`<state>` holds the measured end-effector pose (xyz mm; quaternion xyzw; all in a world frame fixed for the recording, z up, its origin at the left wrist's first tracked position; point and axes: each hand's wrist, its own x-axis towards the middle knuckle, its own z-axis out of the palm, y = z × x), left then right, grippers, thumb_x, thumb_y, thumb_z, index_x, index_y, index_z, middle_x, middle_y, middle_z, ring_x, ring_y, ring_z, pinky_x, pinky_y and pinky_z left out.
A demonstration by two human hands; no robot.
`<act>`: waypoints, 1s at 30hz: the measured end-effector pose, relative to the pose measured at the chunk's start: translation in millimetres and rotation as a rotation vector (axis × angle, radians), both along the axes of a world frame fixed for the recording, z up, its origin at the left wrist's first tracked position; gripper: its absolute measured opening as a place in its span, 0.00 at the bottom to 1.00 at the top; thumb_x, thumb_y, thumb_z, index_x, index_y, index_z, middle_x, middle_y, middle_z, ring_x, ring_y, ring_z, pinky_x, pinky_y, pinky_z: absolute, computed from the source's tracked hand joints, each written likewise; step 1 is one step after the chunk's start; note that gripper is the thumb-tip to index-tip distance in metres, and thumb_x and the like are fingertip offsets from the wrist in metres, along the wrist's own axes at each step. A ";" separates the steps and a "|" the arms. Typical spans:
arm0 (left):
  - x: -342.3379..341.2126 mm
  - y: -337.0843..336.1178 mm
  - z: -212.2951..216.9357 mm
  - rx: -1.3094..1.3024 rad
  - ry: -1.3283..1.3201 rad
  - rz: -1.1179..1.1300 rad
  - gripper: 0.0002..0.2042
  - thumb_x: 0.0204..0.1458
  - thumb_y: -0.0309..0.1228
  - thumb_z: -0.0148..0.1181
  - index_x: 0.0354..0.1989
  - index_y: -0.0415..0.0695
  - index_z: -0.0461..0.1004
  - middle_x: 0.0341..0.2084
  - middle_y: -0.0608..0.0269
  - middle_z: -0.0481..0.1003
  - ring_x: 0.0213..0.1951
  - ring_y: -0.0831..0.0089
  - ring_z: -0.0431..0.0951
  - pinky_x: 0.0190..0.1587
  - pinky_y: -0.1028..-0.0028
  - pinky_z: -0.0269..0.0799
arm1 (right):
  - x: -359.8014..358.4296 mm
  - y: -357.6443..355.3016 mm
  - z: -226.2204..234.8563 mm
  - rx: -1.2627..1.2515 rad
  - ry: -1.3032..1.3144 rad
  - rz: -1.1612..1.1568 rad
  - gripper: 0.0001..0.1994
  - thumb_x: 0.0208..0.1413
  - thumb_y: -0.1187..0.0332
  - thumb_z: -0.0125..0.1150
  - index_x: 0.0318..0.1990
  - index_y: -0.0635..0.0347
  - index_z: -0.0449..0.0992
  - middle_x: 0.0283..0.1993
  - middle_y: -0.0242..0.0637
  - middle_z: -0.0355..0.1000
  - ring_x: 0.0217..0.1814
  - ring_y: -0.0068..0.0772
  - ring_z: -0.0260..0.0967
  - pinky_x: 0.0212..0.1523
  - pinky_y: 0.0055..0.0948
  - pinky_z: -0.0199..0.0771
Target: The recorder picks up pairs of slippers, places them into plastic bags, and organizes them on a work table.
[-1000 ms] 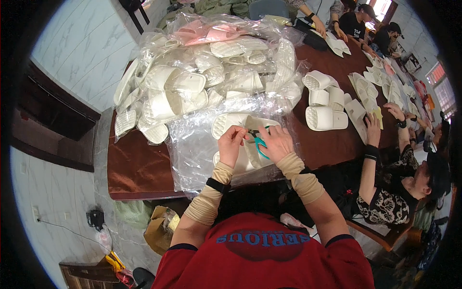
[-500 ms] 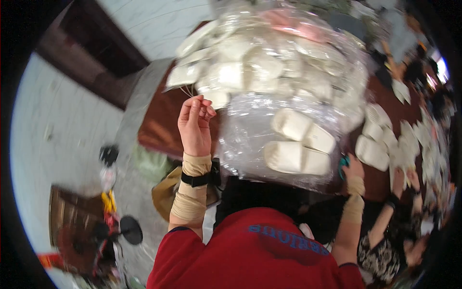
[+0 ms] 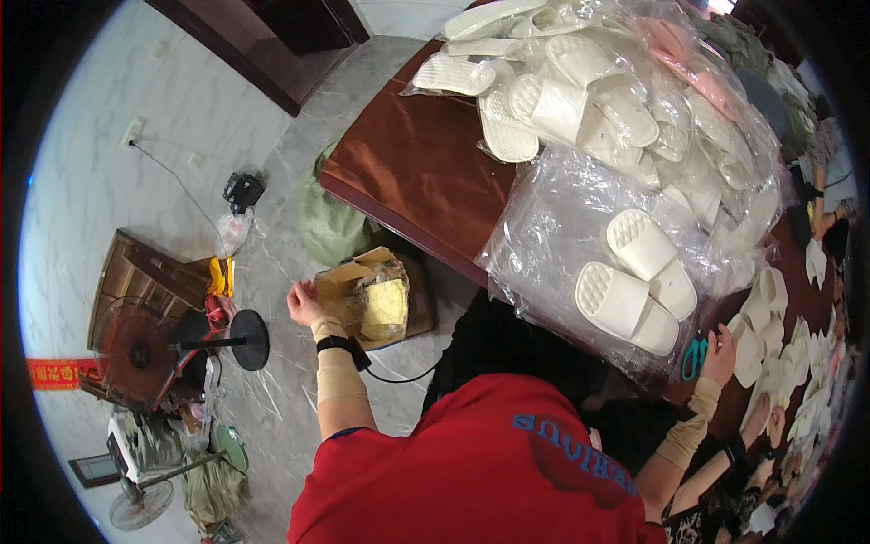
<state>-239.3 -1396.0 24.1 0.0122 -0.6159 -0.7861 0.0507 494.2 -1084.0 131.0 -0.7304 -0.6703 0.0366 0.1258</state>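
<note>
My left hand (image 3: 306, 303) is out to the left, beside an open cardboard box (image 3: 341, 281) on the floor. Its fingers are bent together; what they hold, if anything, is too small to make out. By the table's near edge, my right hand (image 3: 720, 357) is closed on teal-handled scissors (image 3: 694, 359), whose blades I cannot see. A pair of cream slippers (image 3: 613, 297) lies on a clear plastic bag (image 3: 553, 213) on the table in front of me. Behind it is a heap of bagged cream slippers (image 3: 557, 107).
Yellowish material (image 3: 385, 304) lies in the box, with a green sack (image 3: 331, 222) behind it. Pink bagged slippers (image 3: 686, 68) top the heap. More slippers (image 3: 770, 304) and another person's hands (image 3: 766, 419) are at right. A fan (image 3: 138, 354) stands at far left.
My left hand has gone from the table's edge by the slipper heap, down and left to the box. The view has turned left; the right hand stays by the scissors.
</note>
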 end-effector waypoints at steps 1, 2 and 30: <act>-0.7 -9.6 -20.9 -0.117 -0.076 0.043 0.08 0.54 0.30 0.59 0.36 0.38 0.72 0.34 0.56 0.77 0.31 0.70 0.78 0.36 0.72 0.76 | -11.8 -0.8 3.8 0.068 0.127 0.073 0.14 0.55 0.66 0.57 0.49 0.56 0.73 0.44 0.44 0.71 0.43 0.41 0.70 0.43 0.36 0.70; -0.8 -19.1 -36.4 -0.233 -0.150 0.081 0.09 0.54 0.30 0.59 0.37 0.38 0.72 0.33 0.55 0.77 0.29 0.69 0.78 0.35 0.72 0.76 | -27.2 -2.3 8.8 0.138 0.252 0.141 0.12 0.55 0.68 0.56 0.46 0.57 0.75 0.42 0.42 0.72 0.40 0.37 0.71 0.39 0.33 0.71; 316.5 315.8 55.0 -0.789 1.130 -1.547 0.33 0.50 0.25 0.53 0.66 0.56 0.53 0.66 0.72 0.52 0.68 0.62 0.48 0.63 0.39 0.35 | -87.5 19.2 98.0 -0.219 -0.480 1.120 0.12 0.44 0.65 0.63 0.39 0.45 0.76 0.38 0.35 0.66 0.46 0.40 0.63 0.42 0.35 0.69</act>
